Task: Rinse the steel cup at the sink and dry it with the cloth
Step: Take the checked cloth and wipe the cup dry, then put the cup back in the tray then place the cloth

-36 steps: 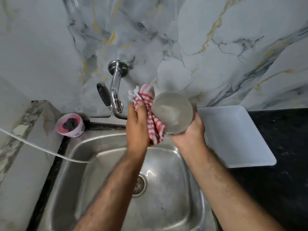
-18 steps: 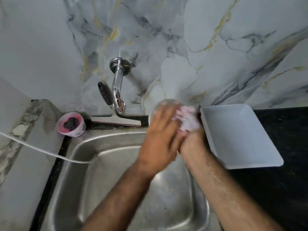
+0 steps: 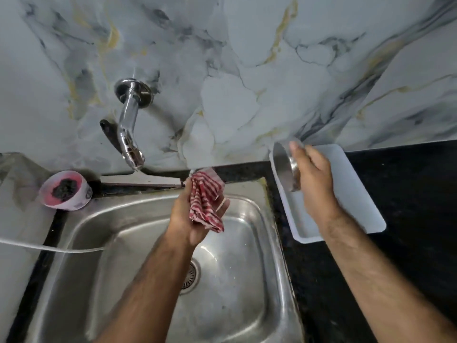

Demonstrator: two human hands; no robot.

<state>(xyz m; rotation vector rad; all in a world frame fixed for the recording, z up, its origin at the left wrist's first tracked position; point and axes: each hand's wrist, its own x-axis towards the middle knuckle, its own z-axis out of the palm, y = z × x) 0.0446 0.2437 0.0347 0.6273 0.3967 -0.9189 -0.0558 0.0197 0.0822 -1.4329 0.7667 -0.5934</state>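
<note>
My right hand [image 3: 314, 179] grips the steel cup [image 3: 284, 167] by its side and holds it over the left end of the white tray [image 3: 356, 199]; the fingers hide part of the cup. Whether the cup touches the tray I cannot tell. My left hand [image 3: 195, 216] holds the crumpled red-and-white striped cloth [image 3: 205, 201] above the back of the steel sink [image 3: 138, 243]. Cup and cloth are apart, with the sink's right rim between them.
A chrome tap [image 3: 128, 134] juts from the marble wall above the sink's back edge. A small pink bowl [image 3: 65, 193] with a dark scrubber sits at the sink's back left corner. A thin white hose [image 3: 49, 247] crosses the left rim. Black counter lies to the right.
The hands have separated. The right hand carried the cup rightward over the tray; the left hand drew the cloth back over the sink. The view shifted slightly.
</note>
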